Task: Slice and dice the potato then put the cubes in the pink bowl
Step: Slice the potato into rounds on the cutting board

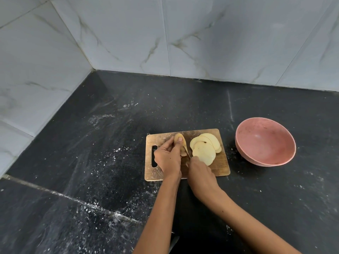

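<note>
A wooden cutting board [222, 169] lies on the black counter. My left hand [167, 158] holds the last end piece of potato [177, 138] upright on the board, a fingertip pressed on its top. My right hand [199, 171] grips a knife [186, 150] whose thin blade stands against the right side of that piece. Several flat round potato slices [204, 149] lie overlapped on the right half of the board. The pink bowl [265, 142] sits empty on the counter to the right of the board.
The black stone counter [110, 143] is dusted with white specks and has a seam running across the front left. White marbled tile walls [128, 43] close off the back and left, meeting in a corner.
</note>
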The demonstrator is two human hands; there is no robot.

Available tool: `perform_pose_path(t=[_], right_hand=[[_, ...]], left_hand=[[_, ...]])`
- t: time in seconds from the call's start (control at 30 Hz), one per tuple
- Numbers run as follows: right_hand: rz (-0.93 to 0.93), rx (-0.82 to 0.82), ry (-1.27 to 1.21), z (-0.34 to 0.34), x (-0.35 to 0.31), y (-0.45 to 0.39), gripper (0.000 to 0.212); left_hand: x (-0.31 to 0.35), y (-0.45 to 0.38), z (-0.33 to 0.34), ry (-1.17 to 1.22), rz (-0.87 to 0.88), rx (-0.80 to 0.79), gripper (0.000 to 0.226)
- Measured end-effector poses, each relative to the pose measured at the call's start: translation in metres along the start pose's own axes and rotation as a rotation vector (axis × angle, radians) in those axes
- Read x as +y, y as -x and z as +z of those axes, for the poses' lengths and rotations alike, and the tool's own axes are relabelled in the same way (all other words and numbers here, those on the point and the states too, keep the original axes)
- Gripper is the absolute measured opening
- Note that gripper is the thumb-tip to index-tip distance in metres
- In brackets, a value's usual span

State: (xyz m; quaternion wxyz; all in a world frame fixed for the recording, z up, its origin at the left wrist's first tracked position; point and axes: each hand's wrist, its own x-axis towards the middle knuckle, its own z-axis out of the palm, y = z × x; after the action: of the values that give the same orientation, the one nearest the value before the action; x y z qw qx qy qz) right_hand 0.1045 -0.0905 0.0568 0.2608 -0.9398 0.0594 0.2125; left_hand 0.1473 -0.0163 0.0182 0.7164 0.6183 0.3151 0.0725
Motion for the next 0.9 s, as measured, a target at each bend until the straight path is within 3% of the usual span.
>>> perform_pose_path(t=[0.3,0.53,0.7,0.9], right_hand=[[-0.08,0.033,0.001,-0.003,-0.01,-0.013,0.009],[-0.023,0.025,0.026,-0.003,0.0,-0.008,0.01],[-0.081,0.003,-0.01,-0.008,-0.008,-0.023,0.012],[-0.011,-0.035,-0.006,-0.002,0.005,-0.009,0.01]], left_hand=[[0.005,-0.003,-0.001,0.054,-0.016,0.0,0.025],[0.003,-0.001,0.002,-0.078,0.089,0.005,0.032],[0.004,-0.005,0.003,-0.074,0.089,-0.004,0.03],[0.001,-0.004,0.004,-0.115,0.116,-0.014,0.032]])
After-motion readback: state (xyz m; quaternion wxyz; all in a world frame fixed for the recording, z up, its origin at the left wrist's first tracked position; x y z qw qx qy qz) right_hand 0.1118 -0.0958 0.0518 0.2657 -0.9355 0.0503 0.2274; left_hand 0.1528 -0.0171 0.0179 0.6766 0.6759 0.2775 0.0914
